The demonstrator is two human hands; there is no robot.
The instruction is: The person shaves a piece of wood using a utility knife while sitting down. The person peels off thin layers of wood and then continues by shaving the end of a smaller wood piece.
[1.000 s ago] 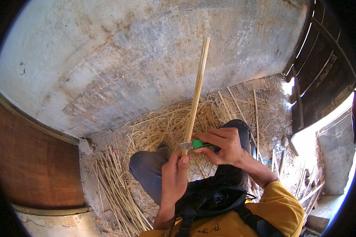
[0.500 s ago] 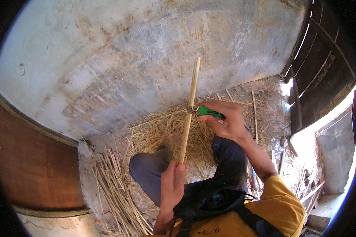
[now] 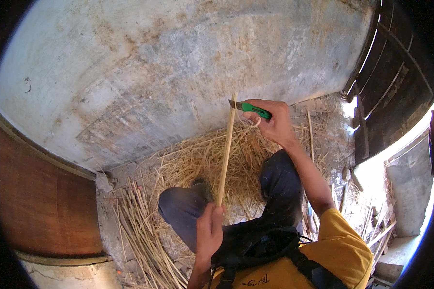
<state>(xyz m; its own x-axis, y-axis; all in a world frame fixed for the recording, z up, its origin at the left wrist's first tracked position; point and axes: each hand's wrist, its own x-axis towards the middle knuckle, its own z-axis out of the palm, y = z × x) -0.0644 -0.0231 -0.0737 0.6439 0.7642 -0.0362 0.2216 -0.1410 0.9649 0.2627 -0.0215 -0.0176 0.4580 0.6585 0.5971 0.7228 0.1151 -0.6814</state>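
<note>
My left hand is closed round the near end of a pale, narrow strip that looks like split bamboo. The strip slants up and away from me, in front of the wall. In my right hand is a green utility knife, its dark blade lying across the strip close to the far end. A thin curled shaving hangs by the right fingers, below the knife.
A heap of pale shavings covers the floor between my legs and the stained wall. Several long strips lie to my left, beside a brown wooden panel. Dark boards stand at the right.
The knife has travelled up the strip toward its far end, and a curled shaving now trails below it. The strip has dropped nearer to me, with my left hand slightly lower.
</note>
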